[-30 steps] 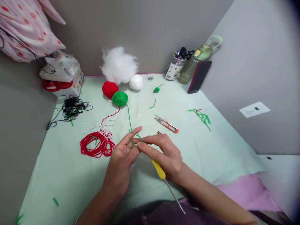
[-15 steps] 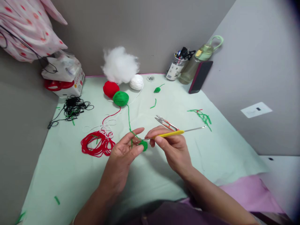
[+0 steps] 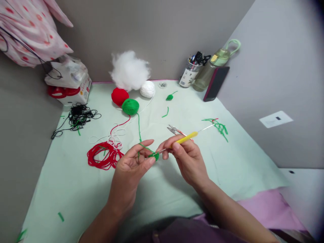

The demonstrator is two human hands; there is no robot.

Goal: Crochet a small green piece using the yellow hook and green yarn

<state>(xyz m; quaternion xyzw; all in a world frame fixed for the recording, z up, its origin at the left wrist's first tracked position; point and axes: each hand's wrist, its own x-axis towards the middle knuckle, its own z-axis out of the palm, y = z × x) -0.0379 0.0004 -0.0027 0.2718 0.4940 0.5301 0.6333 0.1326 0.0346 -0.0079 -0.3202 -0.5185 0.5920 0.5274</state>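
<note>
My left hand pinches a small green crocheted piece between thumb and fingers. Green yarn runs over its raised index finger from the green yarn ball. In my right hand is a yellow-handled crochet hook, held like a pen. One metal end meets the green piece; the other points up to the right. Thread snips lie just behind my right hand, partly covered by it. Exactly how the hook tip sits in the stitches is too small to tell.
Behind stand a red yarn ball, a white yarn ball and white stuffing. Loose red yarn and tangled black yarn lie left. Green scraps, a phone, a bottle and a pen cup are right.
The crochet hook has tilted more steeply, its free end swinging up and left, and its working end has moved down onto the green piece. My left hand still grips the piece.
</note>
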